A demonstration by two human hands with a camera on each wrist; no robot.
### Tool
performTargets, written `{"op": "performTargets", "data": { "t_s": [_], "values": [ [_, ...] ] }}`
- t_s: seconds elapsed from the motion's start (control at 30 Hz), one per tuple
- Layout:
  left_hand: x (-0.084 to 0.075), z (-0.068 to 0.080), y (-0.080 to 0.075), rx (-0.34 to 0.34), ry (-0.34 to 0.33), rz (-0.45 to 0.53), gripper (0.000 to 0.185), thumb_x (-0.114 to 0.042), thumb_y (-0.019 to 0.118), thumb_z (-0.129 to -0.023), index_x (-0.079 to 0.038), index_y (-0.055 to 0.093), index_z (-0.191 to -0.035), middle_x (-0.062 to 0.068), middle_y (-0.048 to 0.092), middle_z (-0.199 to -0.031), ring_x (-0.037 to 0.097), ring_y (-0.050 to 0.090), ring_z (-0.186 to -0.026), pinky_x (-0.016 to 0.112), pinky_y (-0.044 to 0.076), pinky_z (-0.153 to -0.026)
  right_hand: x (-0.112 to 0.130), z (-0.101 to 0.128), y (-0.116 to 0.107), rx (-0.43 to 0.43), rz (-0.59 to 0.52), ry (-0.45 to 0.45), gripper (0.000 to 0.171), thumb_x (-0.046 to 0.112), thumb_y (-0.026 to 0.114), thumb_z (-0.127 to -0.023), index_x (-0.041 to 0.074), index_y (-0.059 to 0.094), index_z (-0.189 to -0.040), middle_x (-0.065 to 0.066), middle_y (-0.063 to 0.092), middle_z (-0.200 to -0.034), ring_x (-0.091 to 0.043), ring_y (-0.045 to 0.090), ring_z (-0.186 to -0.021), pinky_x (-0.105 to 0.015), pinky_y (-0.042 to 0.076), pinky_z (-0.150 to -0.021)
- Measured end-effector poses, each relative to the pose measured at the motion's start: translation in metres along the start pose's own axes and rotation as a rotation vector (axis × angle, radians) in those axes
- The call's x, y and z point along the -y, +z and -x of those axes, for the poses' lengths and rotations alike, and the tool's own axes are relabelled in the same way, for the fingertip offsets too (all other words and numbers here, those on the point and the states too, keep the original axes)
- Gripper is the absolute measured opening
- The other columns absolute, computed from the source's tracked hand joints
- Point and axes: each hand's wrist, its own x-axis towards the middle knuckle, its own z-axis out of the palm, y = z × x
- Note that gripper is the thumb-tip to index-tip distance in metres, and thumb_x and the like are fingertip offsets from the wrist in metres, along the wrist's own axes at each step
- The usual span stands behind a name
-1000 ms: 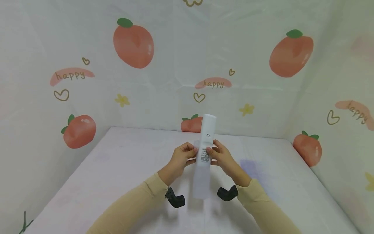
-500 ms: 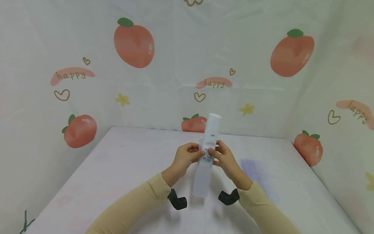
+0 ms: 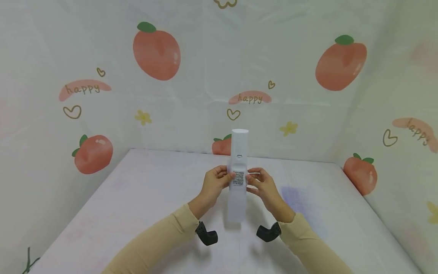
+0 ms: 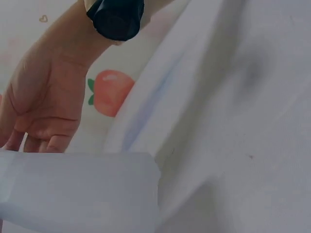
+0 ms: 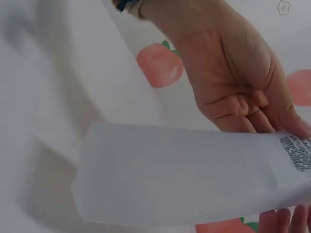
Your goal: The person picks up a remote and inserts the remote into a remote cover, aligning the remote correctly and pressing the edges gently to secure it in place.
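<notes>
A tall white cylindrical device (image 3: pixel 240 144) stands nearly upright between the hands, above the table. Its lower section (image 5: pixel 170 174) is frosted and translucent. A small port and a printed label (image 3: pixel 238 178) with a code face me. My left hand (image 3: pixel 215 183) holds the left side, its thumb on the label's edge. On the other side, my right hand (image 3: pixel 263 187) pinches the edge with thumb and fingers; some fingertips are hidden behind the device. The left wrist view shows the right hand (image 4: pixel 51 92) across the frosted part, and the right wrist view shows the left hand (image 5: pixel 233 73).
The white-covered table (image 3: pixel 164 171) has a purple patch (image 3: pixel 294 199) to the right. A pale cloth backdrop (image 3: pixel 205 68) printed with red fruit and "happy" lettering surrounds it at the back and sides. Black camera mounts (image 3: pixel 207 234) sit on both wrists.
The device leaned right half a second ago; now it is straighter and farther left, its label facing me more squarely. My right thumb has slid off the label to the right edge.
</notes>
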Motion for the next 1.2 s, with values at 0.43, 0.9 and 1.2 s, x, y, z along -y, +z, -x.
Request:
{"op": "performTargets", "data": {
  "t_s": [0.43,0.9,1.2],
  "values": [
    [0.0,0.003,-0.003,0.03,-0.027,-0.046,0.033,-0.009,0.064,-0.093,0.01,0.06,-0.119,0.022,0.069,-0.107,0.012,0.068,-0.086,0.034,0.058,-0.078,-0.001,0.001,0.008,-0.092,-0.125,0.014,0.014,0.002,0.054,-0.097,0.006,0.059,-0.085,0.004,0.057,-0.078,-0.007,0.056,-0.074,-0.02,0.051,-0.072],
    [-0.001,0.008,-0.005,0.041,0.013,-0.166,0.033,-0.01,0.068,-0.09,0.007,0.063,-0.117,0.022,0.069,-0.108,0.018,0.069,-0.092,0.033,0.058,-0.078,-0.001,-0.001,0.015,0.033,-0.096,-0.012,0.015,0.018,0.043,-0.104,0.009,0.043,-0.116,0.007,0.059,-0.088,-0.008,0.056,-0.081,-0.022,0.048,-0.075],
    [0.0,0.009,-0.007,0.06,0.033,-0.169,0.033,-0.015,0.074,-0.086,0.006,0.067,-0.111,0.018,0.071,-0.103,0.014,0.068,-0.09,0.033,0.057,-0.082,-0.004,0.001,0.008,0.069,-0.03,0.022,0.031,0.012,0.052,-0.1,0.003,0.042,-0.128,-0.008,0.053,-0.109,-0.013,0.057,-0.096,-0.023,0.052,-0.082]
  ]
}}
